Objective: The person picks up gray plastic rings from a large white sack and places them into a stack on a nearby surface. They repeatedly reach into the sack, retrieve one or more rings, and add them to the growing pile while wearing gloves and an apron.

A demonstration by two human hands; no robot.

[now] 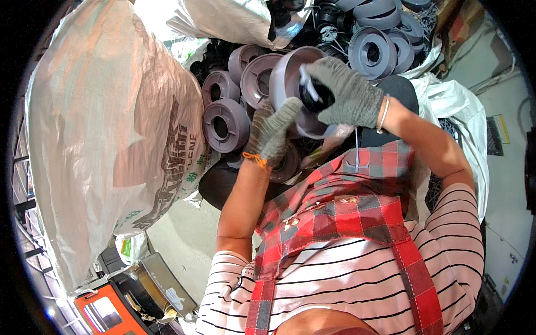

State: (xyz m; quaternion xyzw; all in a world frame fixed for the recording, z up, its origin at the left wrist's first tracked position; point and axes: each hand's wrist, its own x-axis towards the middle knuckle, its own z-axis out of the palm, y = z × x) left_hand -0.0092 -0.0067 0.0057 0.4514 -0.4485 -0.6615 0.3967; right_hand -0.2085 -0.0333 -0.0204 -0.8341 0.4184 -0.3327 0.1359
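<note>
Both of my hands wear grey knit gloves and meet at a large greyish-purple plastic ring (285,72), tilted on its side above my lap. My left hand (271,131) closes on its near left edge, thumb up and the other fingers mostly hidden. Inside the ring's right side, my right hand (349,92) grips a black round part (314,97); its fingertips are partly hidden. A small white strip (304,78) shows beside the right fingers. Similar flanged purple-grey wheels (225,124) lie just left of and behind the held one.
A big white woven sack (106,134) stands at the left. More grey rings (373,53) and black parts (329,19) are heaped at the back. White sacking (460,120) lies at the right. An orange machine (103,310) sits lower left. A thin pale strip (357,151) rests over my checked apron (357,206).
</note>
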